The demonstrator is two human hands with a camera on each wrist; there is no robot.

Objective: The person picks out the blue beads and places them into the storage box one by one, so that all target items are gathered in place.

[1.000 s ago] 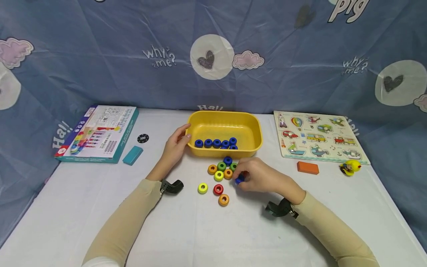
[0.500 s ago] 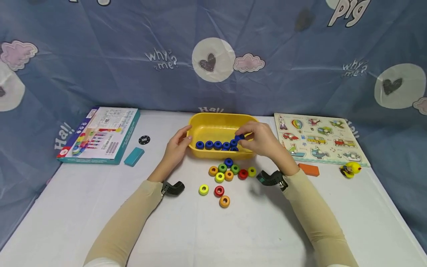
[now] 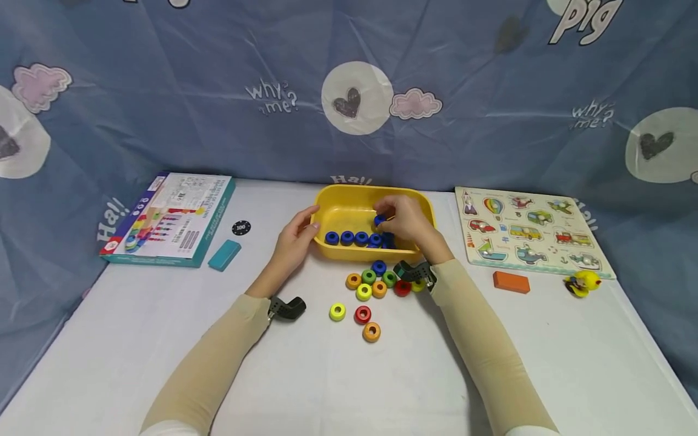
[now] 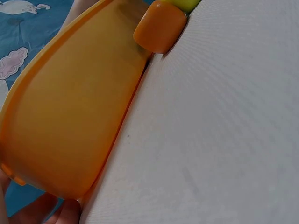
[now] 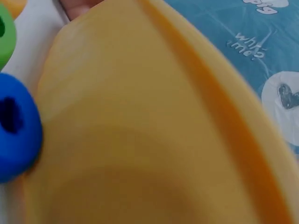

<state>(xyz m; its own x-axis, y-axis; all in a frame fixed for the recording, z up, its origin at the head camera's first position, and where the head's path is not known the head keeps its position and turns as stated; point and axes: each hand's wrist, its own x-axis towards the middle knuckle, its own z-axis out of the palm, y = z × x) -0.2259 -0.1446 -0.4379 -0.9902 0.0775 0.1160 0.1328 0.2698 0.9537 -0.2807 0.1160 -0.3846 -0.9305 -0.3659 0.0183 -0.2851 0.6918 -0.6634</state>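
My left hand (image 3: 294,239) grips the left end of a yellow plastic tub (image 3: 411,192), its thumb at the rim; in the left wrist view its fingertips (image 4: 70,212) sit against the tub's outer end. Over the inside of the tub, my right hand (image 3: 405,218) pinches a blue bead (image 3: 379,220) between thumb and fingers. A row of blue beads (image 3: 346,238) lies along the tub's near wall, the right-hand ones partly covered by the hand. On the table just in front are one more blue bead (image 3: 378,267) and several orange, green, yellow and red beads (image 3: 362,315).
To the left lie a flat toy box (image 3: 169,218), a teal block (image 3: 225,255) and a black "100" chip (image 3: 241,227). A picture puzzle board (image 3: 531,230), an orange block (image 3: 511,282) and a small yellow duck figure (image 3: 582,283) are at the right. Behind hangs a blue cloth (image 3: 218,139).
My right hand has lifted a blue bead off the table, carried it over the tub's right side and then moved left inside it. My left hand has stayed on the tub.
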